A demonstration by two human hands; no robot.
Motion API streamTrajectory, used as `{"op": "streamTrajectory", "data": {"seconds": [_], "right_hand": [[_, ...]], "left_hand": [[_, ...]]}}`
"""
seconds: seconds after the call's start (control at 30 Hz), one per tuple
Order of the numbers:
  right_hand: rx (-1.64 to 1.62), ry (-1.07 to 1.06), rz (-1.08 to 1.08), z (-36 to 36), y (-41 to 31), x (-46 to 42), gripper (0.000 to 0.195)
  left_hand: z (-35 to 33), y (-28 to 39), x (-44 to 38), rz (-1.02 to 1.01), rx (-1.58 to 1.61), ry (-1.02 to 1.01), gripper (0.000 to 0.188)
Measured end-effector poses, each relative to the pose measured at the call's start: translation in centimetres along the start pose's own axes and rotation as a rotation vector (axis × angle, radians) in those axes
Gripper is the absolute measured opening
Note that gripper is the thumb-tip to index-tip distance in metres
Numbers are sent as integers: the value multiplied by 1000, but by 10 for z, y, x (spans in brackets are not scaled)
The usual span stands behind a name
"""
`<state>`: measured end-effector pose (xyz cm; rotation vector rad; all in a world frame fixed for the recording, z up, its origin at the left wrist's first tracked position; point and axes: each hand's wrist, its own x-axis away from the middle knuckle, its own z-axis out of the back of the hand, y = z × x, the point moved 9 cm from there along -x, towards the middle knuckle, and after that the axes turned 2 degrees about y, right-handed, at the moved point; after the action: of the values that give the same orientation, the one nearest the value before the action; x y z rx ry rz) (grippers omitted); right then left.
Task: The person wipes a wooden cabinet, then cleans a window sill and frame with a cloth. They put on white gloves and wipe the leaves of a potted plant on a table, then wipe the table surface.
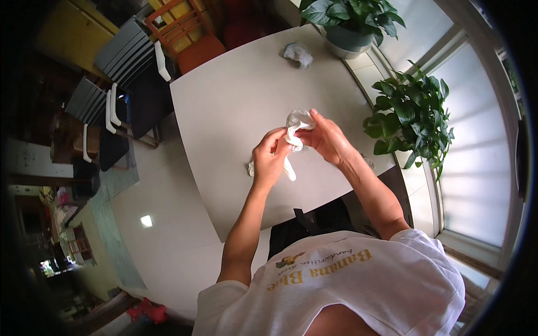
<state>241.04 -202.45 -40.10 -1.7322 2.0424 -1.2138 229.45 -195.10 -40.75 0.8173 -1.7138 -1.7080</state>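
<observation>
Above the white table (235,105), both hands hold a thin, white, stretchy item, probably a disposable glove (299,119). My left hand (271,155) pinches its bunched middle between thumb and fingers, and a white end hangs down beside that hand. My right hand (330,136) grips the upper rim, which forms a loose loop, with the thumb and fingers. Partly hidden behind my left wrist, a small pale item (251,169) lies on the table. Another greyish item (367,159) shows beside my right forearm; what it is cannot be told.
A crumpled grey-white cloth or net (299,55) lies at the table's far side. Two potted leafy plants (349,38) (410,113) stand along the window ledge at the right. Folding chairs (126,54) and an orange-seated wooden chair (201,52) are beyond the table at the left.
</observation>
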Motion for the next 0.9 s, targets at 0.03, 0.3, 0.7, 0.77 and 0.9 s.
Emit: {"op": "streamTrajectory", "data": {"seconds": [0.03,0.3,0.7,0.77,0.9], "right_hand": [[93,23,49,6,-7,4,38],[147,-83,180,-1,-2,41,63],[-16,58,82,55,-2,85,8],[2,103,117,76,-7,90,8],[61,201,134,74,-16,102,14]], "left_hand": [[5,-14,3,211,203,-4,26],[-12,-2,20,517,827,-267,22],[-38,-41,26,494,314,-206,17],[-2,-18,21,59,-13,232,14],[-74,32,54,-40,-141,29,16]]}}
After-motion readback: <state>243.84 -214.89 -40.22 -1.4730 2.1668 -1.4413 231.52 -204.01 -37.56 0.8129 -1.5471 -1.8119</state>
